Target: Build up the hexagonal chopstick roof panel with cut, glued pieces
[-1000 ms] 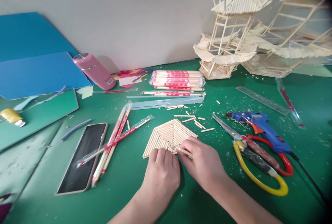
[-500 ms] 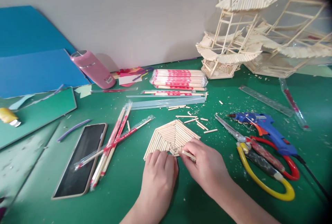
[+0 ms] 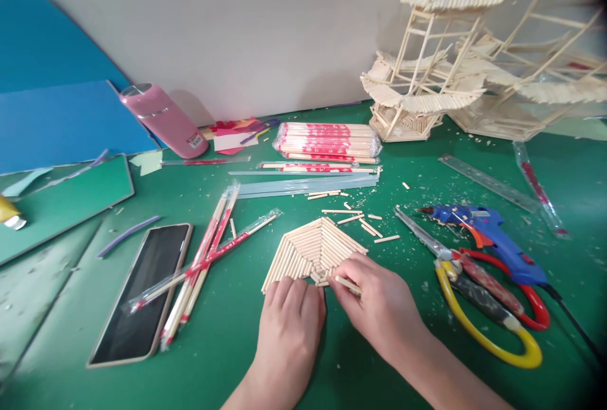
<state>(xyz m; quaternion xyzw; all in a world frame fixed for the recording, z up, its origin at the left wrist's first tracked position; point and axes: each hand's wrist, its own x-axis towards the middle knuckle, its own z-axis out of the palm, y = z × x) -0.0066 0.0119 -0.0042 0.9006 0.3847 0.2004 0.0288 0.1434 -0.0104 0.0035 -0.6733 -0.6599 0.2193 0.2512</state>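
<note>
- We have a fan-shaped panel of wooden sticks lying flat on the green tabletop, just ahead of both our hands.
- Our left hand rests palm down on the panel's near edge, fingers laid flat against the stick ends; it presses rather than grips, and closes on nothing.
- Our right hand pinches a short loose stick between thumb and fingertips, its free end touching the panel's near right corner.
- We judge the panel very light and stiff along each stick but weak across the joints (it looks glued, though we cannot see the glue), so it would likely crack if bent or lifted by one corner.
- Best held from flat underneath or by two opposite edges; pressing down on the face, as the left hand does, keeps it from sliding on the smooth tabletop.
- The loose stick is thin, rigid and easily snapped; a light pinch near its middle suits it.
- To the right lie scissors and a blue glue gun, near but apart from the panel; wrapped chopsticks and a phone lie to the left.
</note>
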